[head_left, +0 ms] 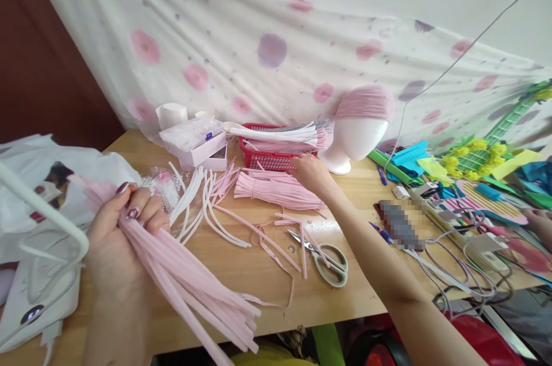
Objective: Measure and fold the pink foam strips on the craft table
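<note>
My left hand (135,216) is closed around a bundle of pink chenille stems (194,285), their ends fanning out toward the table's front edge. My right hand (311,173) reaches across to the front of a red basket (269,160), above a tied bundle of pink chenille stems (276,189); its fingertips are hidden, and I cannot tell what they touch. White and pink stems lie in the basket. Loose white stems (211,214) are spread between my hands. Scissors (323,259) with pale handles lie partly spread beside a thin measuring tape (276,265) and short pink pieces.
A white foam head (357,139) wrapped in pink stands behind my right hand. Pale boxes (198,147) sit at the back left. A power strip (448,222), cables and colored craft pieces crowd the right, where another person's hand (539,223) shows. A white lamp arm (47,211) crosses the left.
</note>
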The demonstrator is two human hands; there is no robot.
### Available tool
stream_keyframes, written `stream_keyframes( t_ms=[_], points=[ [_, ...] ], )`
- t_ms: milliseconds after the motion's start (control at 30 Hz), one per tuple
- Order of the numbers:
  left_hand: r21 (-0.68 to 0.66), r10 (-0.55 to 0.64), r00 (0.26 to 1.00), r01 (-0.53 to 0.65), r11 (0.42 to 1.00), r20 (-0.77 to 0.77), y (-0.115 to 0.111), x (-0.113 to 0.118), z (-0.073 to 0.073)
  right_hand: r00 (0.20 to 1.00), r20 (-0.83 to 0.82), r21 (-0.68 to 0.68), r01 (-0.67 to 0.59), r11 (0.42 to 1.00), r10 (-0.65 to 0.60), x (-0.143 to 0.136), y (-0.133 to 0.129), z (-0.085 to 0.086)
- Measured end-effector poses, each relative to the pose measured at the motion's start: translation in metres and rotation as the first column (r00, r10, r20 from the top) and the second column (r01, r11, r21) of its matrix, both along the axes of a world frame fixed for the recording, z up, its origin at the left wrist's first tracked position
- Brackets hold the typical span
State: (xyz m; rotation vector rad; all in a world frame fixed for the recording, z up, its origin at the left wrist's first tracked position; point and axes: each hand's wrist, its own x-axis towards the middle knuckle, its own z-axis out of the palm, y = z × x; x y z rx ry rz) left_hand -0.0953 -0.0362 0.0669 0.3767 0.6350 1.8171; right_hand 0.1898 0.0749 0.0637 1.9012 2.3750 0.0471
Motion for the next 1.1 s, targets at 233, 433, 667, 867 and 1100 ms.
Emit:
stream_keyframes(
  t_ms=[233,433,667,867,1100],
  points=[
    [-0.059,0.022,1.000,-0.021,0.998,0.014,-0.002,0.007,-0.001,0.956,-0.087,-0.223,-0.292,0.930,0.280,-0.059,-0.051,-0.048],
    [-0.054,-0.004,0.999,0.006,0.999,0.046,-0.001,0.010,0.002,0.979,-0.062,-0.133,-0.202,0.970,0.196,-0.032,-0.015,-0.002],
    [-0.041,0.069,0.998,-0.069,0.997,-0.003,0.000,0.001,-0.001,0.972,-0.155,-0.038,-0.186,0.982,0.178,-0.018,-0.024,0.006],
    [-0.051,0.049,0.998,-0.051,0.997,-0.046,0.000,0.002,-0.001,0.938,-0.230,-0.227,-0.312,0.923,0.260,-0.043,-0.074,-0.055],
    [-0.257,-0.447,0.857,0.386,0.886,-0.256,0.010,0.004,-0.031,0.975,-0.170,-0.117,0.124,0.985,-0.143,0.010,-0.075,-0.034]
  ],
)
